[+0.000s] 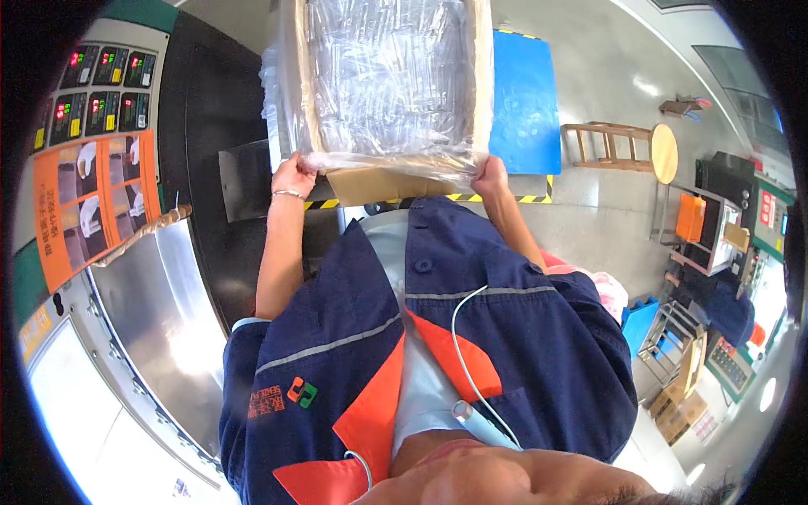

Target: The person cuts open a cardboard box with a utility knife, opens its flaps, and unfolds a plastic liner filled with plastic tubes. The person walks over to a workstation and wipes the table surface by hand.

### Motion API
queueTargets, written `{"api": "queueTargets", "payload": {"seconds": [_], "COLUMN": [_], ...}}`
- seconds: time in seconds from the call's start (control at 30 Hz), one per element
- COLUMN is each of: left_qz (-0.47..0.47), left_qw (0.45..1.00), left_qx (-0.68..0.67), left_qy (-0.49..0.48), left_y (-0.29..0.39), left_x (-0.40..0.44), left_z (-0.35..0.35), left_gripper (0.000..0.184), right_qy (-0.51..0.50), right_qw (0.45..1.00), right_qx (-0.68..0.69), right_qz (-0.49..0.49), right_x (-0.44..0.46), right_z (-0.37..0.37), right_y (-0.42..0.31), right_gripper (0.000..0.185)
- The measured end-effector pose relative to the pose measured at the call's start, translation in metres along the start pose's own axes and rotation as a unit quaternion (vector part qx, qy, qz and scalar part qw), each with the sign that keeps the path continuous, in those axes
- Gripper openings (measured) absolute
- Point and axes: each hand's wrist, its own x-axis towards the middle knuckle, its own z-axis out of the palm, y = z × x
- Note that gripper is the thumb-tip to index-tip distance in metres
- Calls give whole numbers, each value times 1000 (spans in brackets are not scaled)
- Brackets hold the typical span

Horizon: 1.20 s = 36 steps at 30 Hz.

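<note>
A cardboard box (481, 76) stands in front of me, lined with a clear plastic bag (396, 160) whose near edge hangs over the rim. Inside, crinkled clear plastic (387, 76) covers the contents, which I cannot make out. My left hand (295, 177) is closed on the bag's edge at the near left corner. At the near right corner, my right hand (490, 178) pinches the same edge. Between the hands the film is stretched across the box's near side, and a brown cardboard flap (383, 187) shows below it.
A blue sheet (526, 101) lies right of the box, above yellow-black floor tape (539, 195). Farther right is a wooden stool (619, 145) on its side in view. On the left are a machine panel with displays (105, 80) and an orange sign (97, 206). Another person (728, 311) is at far right.
</note>
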Motion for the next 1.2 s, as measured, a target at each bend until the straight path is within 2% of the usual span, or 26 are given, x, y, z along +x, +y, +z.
{"api": "queueTargets", "payload": {"seconds": [0.03, 0.07, 0.1, 0.13, 0.17, 0.23, 0.27, 0.3, 0.33, 0.47, 0.53, 0.6, 0.63, 0.7, 0.77, 0.8, 0.83, 0.87, 0.93, 0.97, 1.03, 1.07, 1.1, 1.2], "left_qz": [33, 79, 219, 344, 422, 439, 446, 427, 422, 405, 393, 425, 439, 426, 410, 406, 400, 396, 365, 348, 346, 338, 372, 344], "left_qw": [999, 993, 941, 832, 759, 736, 724, 763, 757, 741, 731, 720, 714, 722, 732, 706, 729, 750, 768, 776, 775, 781, 755, 785], "left_qx": [-1, 23, 208, 381, 431, 456, 470, 440, 452, 481, 497, 496, 495, 492, 490, 526, 500, 473, 468, 465, 483, 487, 509, 496], "left_qy": [15, 82, 149, 209, 245, 241, 238, 204, 210, 236, 253, 236, 229, 234, 238, 246, 243, 239, 242, 245, 215, 196, 180, 141], "left_y": [-7, -19, -32, -44, -48, -54, -54, -55, -57, -60, -58, -61, -62, -65, -62, -63, -62, -62, -49, -44, -38, -35, -41, -48], "left_x": [3, 8, 15, 21, 6, 0, -2, 4, 9, 34, 36, 51, 56, 62, 54, 58, 55, 54, 27, 16, 2, -9, -4, -14], "left_z": [2, 13, 9, 6, 15, 15, 14, 10, 5, -1, 0, -6, -9, -13, -4, -10, -12, -12, 4, 7, 6, 9, -4, -8], "left_gripper": [10, 21, 24, 27, 28, 28, 28, 28, 28, 27, 27, 27, 27, 26, 23, 23, 23, 24, 26, 27, 27, 27, 25, 26], "right_qy": [66, 109, 147, 119, 122, 145, 131, 119, 108, -31, -89, -145, -131, -100, -81, -83, -82, -85, -87, -103, -149, -180, -216, -320], "right_qw": [997, 988, 974, 922, 827, 894, 908, 922, 934, 845, 800, 761, 746, 776, 813, 783, 750, 649, 410, 380, 366, 381, 400, 436], "right_qx": [-26, -78, -131, -268, -384, -242, -228, -213, -198, -416, -486, -532, -565, -559, -521, -558, -592, -683, -819, -828, -832, -825, -815, -784], "right_qz": [-24, -71, -117, -255, -392, -349, -326, -302, -277, -335, -339, -343, -326, -274, -245, -264, -283, -325, -393, -398, -390, -377, -359, -305], "right_x": [-22, -36, -43, -20, 5, 2, 1, 6, 10, 58, 120, 192, 165, 124, 132, 135, 126, 111, 66, 43, 6, -12, -30, -82], "right_z": [18, 30, 37, 12, -15, -5, -1, -5, -9, -38, -69, -114, -101, -72, -88, -90, -81, -78, -60, -45, -18, -4, 10, 43], "right_y": [3, 8, 14, 24, 34, 38, 37, 35, 32, 20, 17, 11, 4, -4, -5, -4, -2, -4, -9, -7, -3, 1, 5, 21], "right_gripper": [30, 31, 31, 30, 30, 30, 30, 29, 29, 31, 33, 35, 36, 35, 34, 34, 34, 34, 34, 34, 34, 33, 33, 33]}}
